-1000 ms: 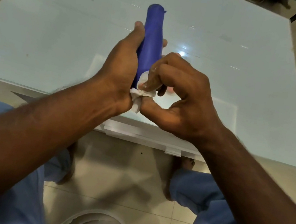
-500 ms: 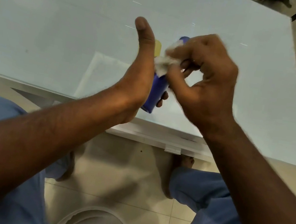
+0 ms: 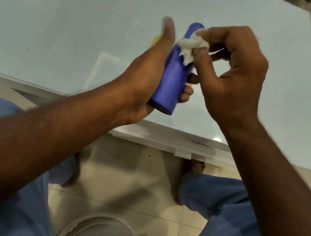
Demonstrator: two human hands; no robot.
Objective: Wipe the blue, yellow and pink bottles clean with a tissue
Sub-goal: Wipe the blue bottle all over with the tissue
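My left hand (image 3: 147, 75) grips the blue bottle (image 3: 172, 79) around its lower body, holding it tilted above the near part of the glass table (image 3: 62, 31). My right hand (image 3: 231, 72) pinches a crumpled white tissue (image 3: 190, 47) and presses it against the bottle's upper part, near the neck. A sliver of the yellow bottle (image 3: 16, 18) shows behind my left thumb, mostly hidden. The pink bottle is out of sight.
The table's near edge (image 3: 167, 138) runs just below my hands. Under it are my knees in blue trousers, a tiled floor, and a clear plastic bin (image 3: 97, 233) at the bottom of the view.
The tissue went from the bottle's base a second ago up to its neck. My left hand shifted lower on the bottle, and the bottle's base now points toward me.
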